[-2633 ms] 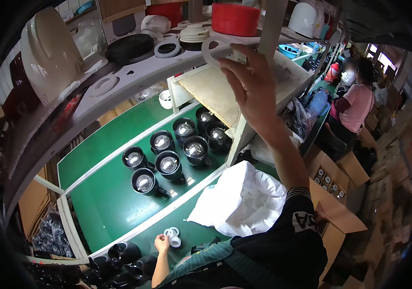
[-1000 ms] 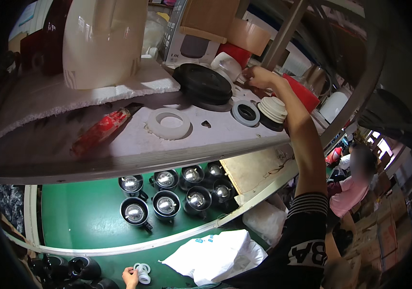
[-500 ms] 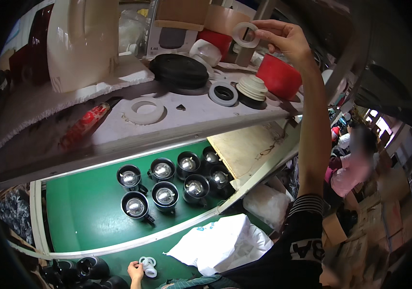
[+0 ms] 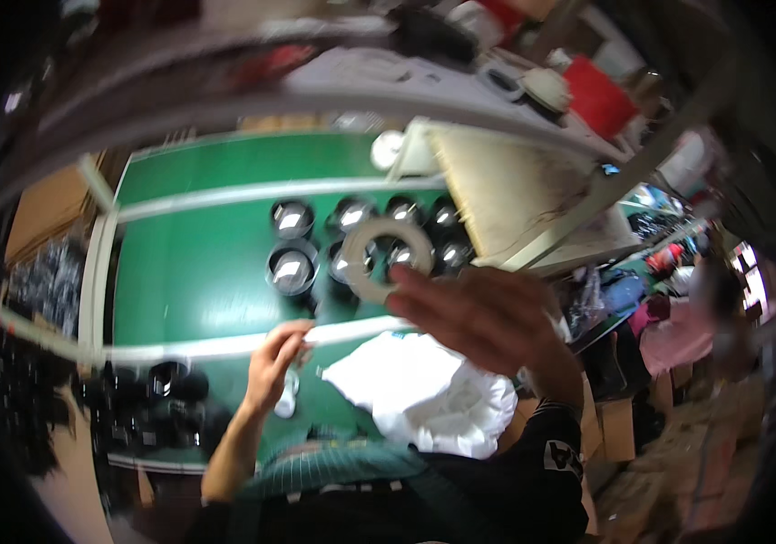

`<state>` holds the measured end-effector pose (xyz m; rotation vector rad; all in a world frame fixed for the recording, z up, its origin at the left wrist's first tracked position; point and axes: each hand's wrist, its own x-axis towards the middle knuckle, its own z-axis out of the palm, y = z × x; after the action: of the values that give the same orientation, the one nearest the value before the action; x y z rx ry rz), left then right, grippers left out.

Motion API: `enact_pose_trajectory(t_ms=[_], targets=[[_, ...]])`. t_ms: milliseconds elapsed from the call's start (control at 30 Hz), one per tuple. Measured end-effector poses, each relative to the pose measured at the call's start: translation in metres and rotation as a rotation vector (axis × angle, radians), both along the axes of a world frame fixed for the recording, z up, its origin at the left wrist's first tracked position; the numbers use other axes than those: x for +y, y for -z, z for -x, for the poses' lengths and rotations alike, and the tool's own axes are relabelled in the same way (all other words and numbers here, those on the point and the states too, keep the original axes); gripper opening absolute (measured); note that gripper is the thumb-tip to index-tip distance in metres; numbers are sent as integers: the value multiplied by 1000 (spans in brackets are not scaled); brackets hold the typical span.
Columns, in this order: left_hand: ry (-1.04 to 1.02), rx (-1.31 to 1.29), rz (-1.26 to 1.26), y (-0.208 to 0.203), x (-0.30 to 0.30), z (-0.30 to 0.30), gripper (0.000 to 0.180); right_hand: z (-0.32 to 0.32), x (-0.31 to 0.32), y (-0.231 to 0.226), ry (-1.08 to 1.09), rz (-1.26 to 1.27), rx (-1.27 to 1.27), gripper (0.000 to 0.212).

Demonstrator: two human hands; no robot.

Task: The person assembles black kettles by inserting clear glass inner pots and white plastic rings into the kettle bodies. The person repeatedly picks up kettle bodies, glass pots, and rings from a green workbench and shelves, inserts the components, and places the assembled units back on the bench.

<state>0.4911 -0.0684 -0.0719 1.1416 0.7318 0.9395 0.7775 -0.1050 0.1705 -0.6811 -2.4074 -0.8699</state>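
Observation:
My right hand (image 4: 488, 313), blurred by motion, pinches a flat off-white ring (image 4: 357, 265) up close, above the green work surface. Seen behind and through the ring are several black cups (image 4: 292, 269) with shiny silvery insides, standing in rows on the green surface (image 4: 197, 263). My left hand (image 4: 274, 363) is raised at the near rail, thumb and fingers pinched together; what they hold, if anything, I cannot make out. Just under it lie small white rings (image 4: 288, 395), partly hidden by the hand.
A white plastic bag (image 4: 424, 390) lies to the right of my left hand. More black cups (image 4: 175, 381) stand at the near left. Overhead runs a shelf with a red roll (image 4: 598, 95). A pale board (image 4: 506, 190) leans at the right; a person in pink (image 4: 678, 340) is farther off.
My right hand has come down from the shelf with the ring, toward the middle. My left hand has lifted from the white rings. The view has tilted down.

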Motion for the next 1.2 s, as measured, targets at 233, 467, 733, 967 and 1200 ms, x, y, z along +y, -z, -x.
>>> enact_pose_trajectory(t_ms=[233, 467, 733, 967, 1200], targets=[[152, -549, 89, -65, -56, 6, 41, 58, -41, 83, -176, 357, 179, 27], [170, -605, 173, -61, -74, 10, 32, 65, -43, 103, -268, 409, 375, 25], [83, -573, 197, -56, -72, 4, 30, 60, -47, 108, -243, 394, 322, 26], [144, -461, 257, -43, -64, 0, 32, 43, -50, 129, -225, 403, 211, 35], [215, -495, 427, -3, -47, 4, 38, 41, -25, 115, -176, 451, 200, 37]])
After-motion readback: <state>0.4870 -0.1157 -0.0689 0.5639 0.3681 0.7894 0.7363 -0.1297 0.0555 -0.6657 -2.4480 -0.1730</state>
